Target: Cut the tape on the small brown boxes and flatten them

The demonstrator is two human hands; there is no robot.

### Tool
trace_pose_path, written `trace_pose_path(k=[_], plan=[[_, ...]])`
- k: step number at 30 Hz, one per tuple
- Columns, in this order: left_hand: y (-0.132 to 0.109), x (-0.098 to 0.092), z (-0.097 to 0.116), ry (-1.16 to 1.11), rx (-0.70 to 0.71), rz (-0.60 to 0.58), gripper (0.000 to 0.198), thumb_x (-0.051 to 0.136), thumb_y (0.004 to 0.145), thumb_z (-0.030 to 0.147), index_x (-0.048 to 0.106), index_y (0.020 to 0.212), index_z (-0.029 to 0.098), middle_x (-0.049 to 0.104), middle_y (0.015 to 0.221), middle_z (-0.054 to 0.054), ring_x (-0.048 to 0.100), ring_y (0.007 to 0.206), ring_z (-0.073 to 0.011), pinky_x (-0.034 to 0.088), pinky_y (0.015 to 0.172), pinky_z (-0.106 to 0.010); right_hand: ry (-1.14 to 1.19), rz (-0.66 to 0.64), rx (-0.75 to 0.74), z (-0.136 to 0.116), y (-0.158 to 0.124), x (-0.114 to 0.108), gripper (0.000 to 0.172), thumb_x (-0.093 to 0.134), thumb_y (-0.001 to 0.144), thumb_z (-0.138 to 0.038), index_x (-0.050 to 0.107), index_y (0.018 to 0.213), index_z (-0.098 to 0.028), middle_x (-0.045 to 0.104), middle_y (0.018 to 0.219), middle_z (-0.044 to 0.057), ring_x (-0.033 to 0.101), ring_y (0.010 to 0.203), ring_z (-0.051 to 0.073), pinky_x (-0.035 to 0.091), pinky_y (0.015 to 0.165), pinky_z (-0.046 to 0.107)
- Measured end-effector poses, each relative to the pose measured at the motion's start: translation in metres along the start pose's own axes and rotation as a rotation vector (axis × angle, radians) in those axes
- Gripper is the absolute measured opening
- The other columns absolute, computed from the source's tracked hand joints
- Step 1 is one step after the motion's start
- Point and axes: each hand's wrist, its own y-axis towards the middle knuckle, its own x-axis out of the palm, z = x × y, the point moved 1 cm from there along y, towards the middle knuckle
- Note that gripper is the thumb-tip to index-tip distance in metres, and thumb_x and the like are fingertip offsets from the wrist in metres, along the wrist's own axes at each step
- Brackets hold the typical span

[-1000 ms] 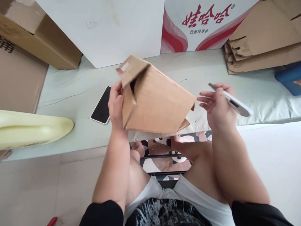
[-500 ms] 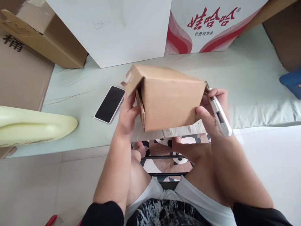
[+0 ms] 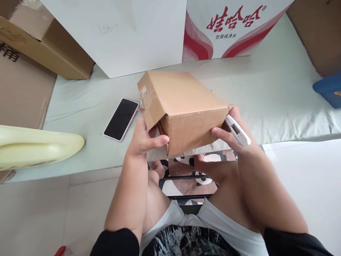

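Note:
A brown cardboard box (image 3: 186,96) is held tilted between both hands above the front of the pale green surface. My left hand (image 3: 146,137) grips its left end, thumb on the front corner beside a loose flap with torn tape. My right hand (image 3: 233,129) holds the right end, its thumb on the front face. A white utility knife (image 3: 238,132) is also held in my right hand, lying against the palm; its blade end is hidden behind the box. Left of the box lies a phone (image 3: 121,119) with a dark screen.
Large white cartons (image 3: 117,39) stand behind the box, one with red lettering. Brown cartons (image 3: 66,53) are at the back left, a pale yellow object (image 3: 39,145) at the left edge, a blue object (image 3: 329,90) at the right.
The box has tilted, so more of its top face and taped left end shows. My left thumb has come onto the front corner. The view has shifted slightly.

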Motion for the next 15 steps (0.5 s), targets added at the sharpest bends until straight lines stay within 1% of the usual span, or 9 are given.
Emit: trace_pose_path(k=[4,6,8,10,11,12,13,14,15], plan=[[0.0017,-0.0030,-0.0035,0.058,0.040,0.083,0.068,0.086,0.072,0.067,0.068,0.124,0.028,0.071,0.124,-0.013,0.069,0.123,-0.0380,0.061,0.100,-0.052,0.003,0.182,-0.048,0.0040,0.0036,0.0032,0.072,0.087,0.067,-0.068,0.035,0.099,-0.030,0.046,0.089,-0.003,0.047,0.070,0.014,0.039,0.054,0.027],[0.0036,-0.0056,-0.0047,0.126,0.036,0.138,0.071,0.087,0.069,0.068,0.068,0.123,0.027,0.068,0.131,-0.014,0.066,0.129,-0.0379,0.058,0.105,-0.052,-0.033,0.249,-0.065,0.0049,0.0046,0.0044,0.073,0.088,0.066,-0.065,0.033,0.100,-0.031,0.048,0.096,-0.001,0.053,0.080,0.017,0.044,0.060,0.029],[0.0055,-0.0072,-0.0043,0.194,0.014,0.206,0.069,0.089,0.067,0.068,0.070,0.118,0.025,0.066,0.133,-0.014,0.065,0.128,-0.0359,0.058,0.104,-0.049,-0.071,0.311,-0.069,0.0051,0.0044,0.0058,0.071,0.088,0.069,-0.058,0.031,0.102,-0.031,0.049,0.104,0.001,0.057,0.094,0.020,0.050,0.068,0.032],[0.0067,-0.0072,-0.0023,0.244,-0.027,0.272,0.057,0.089,0.068,0.065,0.072,0.101,0.022,0.070,0.119,-0.010,0.069,0.113,-0.0298,0.059,0.094,-0.043,-0.131,0.385,-0.064,0.0052,0.0036,0.0070,0.069,0.089,0.070,-0.050,0.031,0.103,-0.031,0.049,0.109,0.003,0.058,0.106,0.023,0.052,0.076,0.036],[0.0070,-0.0064,-0.0010,0.252,-0.056,0.292,0.050,0.088,0.070,0.063,0.070,0.090,0.021,0.070,0.105,-0.007,0.070,0.099,-0.0247,0.059,0.084,-0.038,-0.167,0.427,-0.058,0.0054,0.0031,0.0073,0.070,0.090,0.069,-0.047,0.031,0.103,-0.031,0.049,0.110,0.003,0.059,0.109,0.024,0.052,0.079,0.038],[0.0071,-0.0053,0.0004,0.250,-0.086,0.301,0.047,0.087,0.073,0.062,0.066,0.080,0.021,0.067,0.090,-0.004,0.066,0.083,-0.0192,0.055,0.072,-0.033,-0.207,0.470,-0.051,0.0057,0.0027,0.0071,0.071,0.091,0.068,-0.045,0.031,0.103,-0.030,0.049,0.110,0.004,0.059,0.111,0.024,0.052,0.080,0.039],[0.0071,-0.0039,0.0017,0.243,-0.111,0.297,0.048,0.085,0.075,0.062,0.059,0.072,0.021,0.059,0.076,0.000,0.058,0.069,-0.0146,0.048,0.062,-0.029,-0.247,0.515,-0.045,0.0061,0.0023,0.0063,0.072,0.092,0.066,-0.043,0.032,0.103,-0.030,0.049,0.109,0.004,0.059,0.111,0.025,0.052,0.080,0.040],[0.0071,-0.0025,0.0028,0.233,-0.130,0.285,0.052,0.083,0.077,0.062,0.052,0.067,0.021,0.051,0.067,0.002,0.048,0.060,-0.0115,0.039,0.054,-0.028,-0.282,0.561,-0.042,0.0064,0.0018,0.0049,0.073,0.093,0.065,-0.043,0.032,0.103,-0.030,0.048,0.108,0.003,0.059,0.110,0.026,0.052,0.080,0.041],[0.0071,-0.0011,0.0038,0.225,-0.147,0.272,0.055,0.081,0.078,0.062,0.047,0.065,0.021,0.043,0.063,0.004,0.039,0.055,-0.0101,0.032,0.051,-0.027,-0.306,0.601,-0.044,0.0065,0.0015,0.0030,0.072,0.093,0.066,-0.043,0.032,0.103,-0.030,0.048,0.107,0.003,0.059,0.107,0.026,0.051,0.081,0.042]])
